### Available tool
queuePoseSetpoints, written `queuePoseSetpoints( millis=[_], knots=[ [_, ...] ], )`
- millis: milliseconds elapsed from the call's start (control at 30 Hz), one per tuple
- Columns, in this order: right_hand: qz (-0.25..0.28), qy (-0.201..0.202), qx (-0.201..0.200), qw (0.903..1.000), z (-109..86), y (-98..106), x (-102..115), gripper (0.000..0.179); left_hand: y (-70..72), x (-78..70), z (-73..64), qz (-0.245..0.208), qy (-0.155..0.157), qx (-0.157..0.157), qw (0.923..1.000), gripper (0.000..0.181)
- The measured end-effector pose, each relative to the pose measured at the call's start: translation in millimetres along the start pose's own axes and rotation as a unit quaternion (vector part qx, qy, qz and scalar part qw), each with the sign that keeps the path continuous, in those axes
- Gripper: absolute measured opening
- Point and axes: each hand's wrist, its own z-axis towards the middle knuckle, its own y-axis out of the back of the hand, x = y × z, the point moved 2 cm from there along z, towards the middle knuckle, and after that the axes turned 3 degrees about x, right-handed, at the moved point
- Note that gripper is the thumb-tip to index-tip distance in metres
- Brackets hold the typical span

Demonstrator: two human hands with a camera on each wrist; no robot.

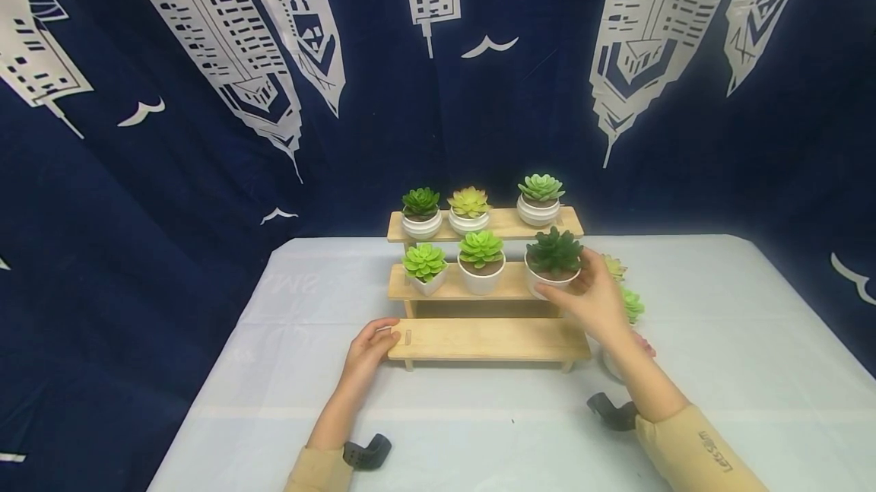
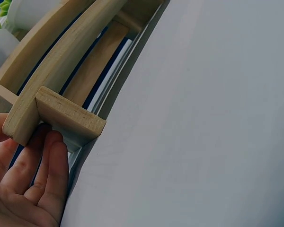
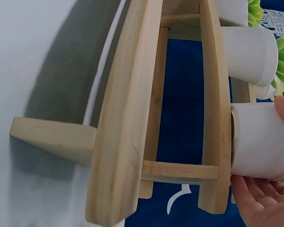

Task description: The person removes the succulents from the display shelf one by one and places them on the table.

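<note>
A three-tier wooden plant stand (image 1: 489,338) is on the table, and my left hand (image 1: 369,351) grips the left end of its lowest shelf. In the left wrist view the thumb is at the board's end and the fingers (image 2: 52,165) reach beneath it. My right hand (image 1: 597,300) holds a white pot with a dark green succulent (image 1: 554,250) at the right end of the middle shelf. The right wrist view shows the white pot (image 3: 260,139) between thumb and fingers, its base right at the shelf board (image 3: 215,118). Left of it on that shelf are two bright green succulents (image 1: 481,249).
Three potted succulents (image 1: 468,207) stand on the top shelf, with a wider gap before the right one. Several more plants (image 1: 631,306) are right of the stand, partly hidden behind my right forearm. A dark blue curtain (image 1: 438,119) hangs behind the white table (image 1: 274,385).
</note>
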Motion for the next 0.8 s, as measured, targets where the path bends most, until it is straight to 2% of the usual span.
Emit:
queuePoseSetpoints(
  millis=[200, 500, 800],
  knots=[
    [0.001, 0.003, -0.005, 1.0, -2.1, 8.9, 2.6, 0.087, -0.8, -2.4, -1.3, 0.001, 0.004, 0.004, 1.0, 0.035],
    [-0.035, -0.005, -0.02, 0.9992, -4.7, 31.1, 3.5, 0.087, -0.6, -0.1, -0.6, 0.005, -0.003, 0.001, 1.0, 0.036],
    [-0.071, -0.001, -0.033, 0.9969, -3.7, 50.2, 2.5, 0.082, 0.7, -0.2, 1.9, -0.001, 0.011, 0.003, 0.9999, 0.033]
  ],
)
